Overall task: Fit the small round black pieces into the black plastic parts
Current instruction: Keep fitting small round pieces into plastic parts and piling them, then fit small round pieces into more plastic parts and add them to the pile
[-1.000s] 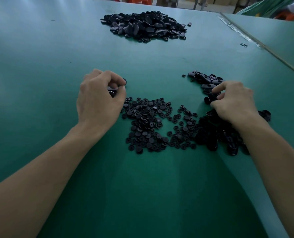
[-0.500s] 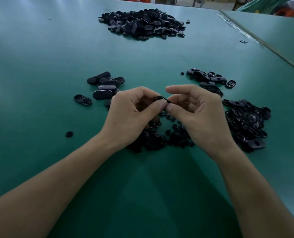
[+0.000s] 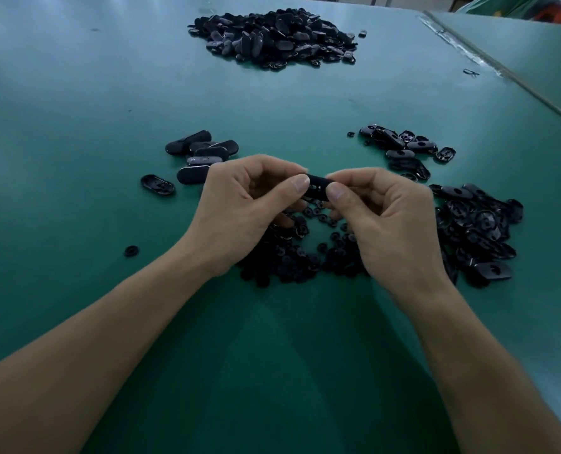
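Pinch grips from both sides hold one black plastic part [image 3: 318, 188] in the middle of the frame. The left hand [image 3: 240, 211] clamps its left end between thumb and curled fingers, and the right hand [image 3: 390, 221] clamps its right end the same way. The part hangs above the table, over the scattered small round pieces [image 3: 292, 257].

A second ago the hands were well apart and low on the green table [image 3: 76, 109]. The left was at the group of oval parts [image 3: 204, 155] at centre left, and the right was in the loose parts [image 3: 479, 231] at centre right. Half a second ago they had met, and now the thumbs sit squarely on the part. Most likely a fresh part has been picked up and a round piece is being pressed home, though whether that piece is seated cannot be told.

A lone oval part [image 3: 158, 185] and a stray round piece [image 3: 131, 250] lie left of the hands. Another cluster of parts [image 3: 400, 149] lies to the upper right, and a big heap [image 3: 272, 37] sits at the top centre. With so many loose pieces left, the job looks far from finished.
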Demonstrator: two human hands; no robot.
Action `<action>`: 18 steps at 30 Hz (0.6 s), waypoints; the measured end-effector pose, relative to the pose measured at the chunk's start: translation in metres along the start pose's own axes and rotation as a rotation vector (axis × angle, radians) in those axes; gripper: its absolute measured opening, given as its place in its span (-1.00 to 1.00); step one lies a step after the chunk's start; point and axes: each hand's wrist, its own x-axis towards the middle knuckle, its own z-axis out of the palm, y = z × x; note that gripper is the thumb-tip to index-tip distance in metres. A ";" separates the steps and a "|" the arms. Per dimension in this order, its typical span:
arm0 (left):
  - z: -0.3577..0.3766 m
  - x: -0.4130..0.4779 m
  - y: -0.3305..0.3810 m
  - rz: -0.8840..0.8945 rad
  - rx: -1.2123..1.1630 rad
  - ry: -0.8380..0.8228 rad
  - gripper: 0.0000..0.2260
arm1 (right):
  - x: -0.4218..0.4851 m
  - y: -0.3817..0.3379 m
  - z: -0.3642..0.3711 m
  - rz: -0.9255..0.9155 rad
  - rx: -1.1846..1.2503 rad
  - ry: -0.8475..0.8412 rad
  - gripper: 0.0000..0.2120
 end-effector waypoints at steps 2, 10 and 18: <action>0.000 0.000 0.000 -0.012 -0.021 -0.001 -0.87 | -0.001 0.000 0.001 0.010 -0.001 -0.003 -0.85; 0.000 -0.001 0.002 0.029 -0.032 -0.038 -0.81 | -0.005 -0.004 0.006 0.043 -0.002 -0.040 -0.89; 0.001 0.001 0.000 0.012 -0.047 0.037 -0.79 | -0.009 0.000 0.005 -0.098 -0.711 -0.109 -0.81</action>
